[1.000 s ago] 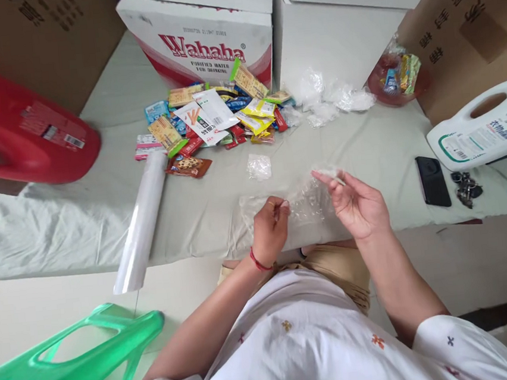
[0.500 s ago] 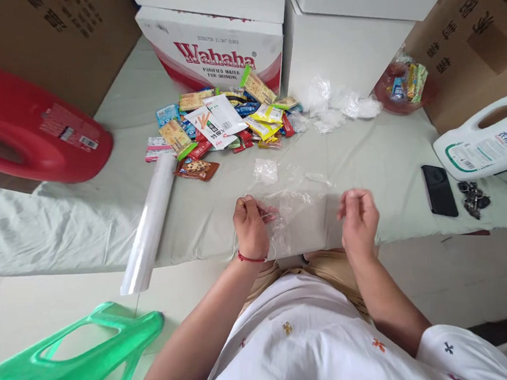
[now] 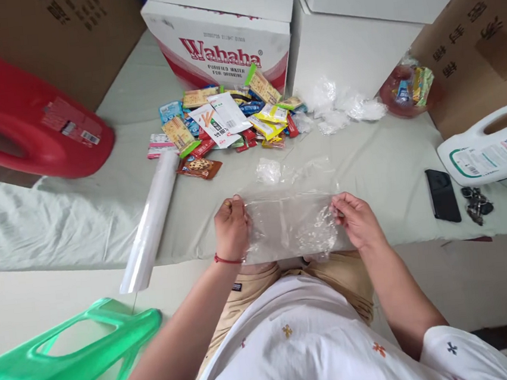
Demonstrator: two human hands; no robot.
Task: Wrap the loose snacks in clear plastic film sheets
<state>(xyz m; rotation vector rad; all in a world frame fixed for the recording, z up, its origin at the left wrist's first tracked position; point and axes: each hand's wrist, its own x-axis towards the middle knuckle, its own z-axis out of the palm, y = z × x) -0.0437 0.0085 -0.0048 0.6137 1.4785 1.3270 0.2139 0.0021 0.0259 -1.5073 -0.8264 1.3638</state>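
A clear plastic bag point(image 3: 290, 219) is stretched flat between my two hands, over the near edge of the cloth-covered table. My left hand point(image 3: 232, 225) pinches its left side, a red string bracelet at the wrist. On the opposite side, the fingertips of my right hand point(image 3: 354, 216) grip the bag's upper corner. Just beyond the bag lies a small crumpled piece of clear plastic point(image 3: 268, 170). To the left, a roll of clear plastic film point(image 3: 151, 221) sticks out past the table edge.
Wrapped snacks point(image 3: 222, 121) are heaped before a Wahaha carton point(image 3: 222, 49). Crumpled clear bags point(image 3: 339, 110) lie beside a reddish bowl point(image 3: 388, 96). At right are a white detergent bottle point(image 3: 491, 143), a phone point(image 3: 443, 195) and keys point(image 3: 477, 204). A red jug point(image 3: 18, 123) and green stool point(image 3: 72, 357) stand left.
My right hand, empty and apart before, has taken hold of the bag's right side. My left hand has moved left, and the bunched bag is now spread wide.
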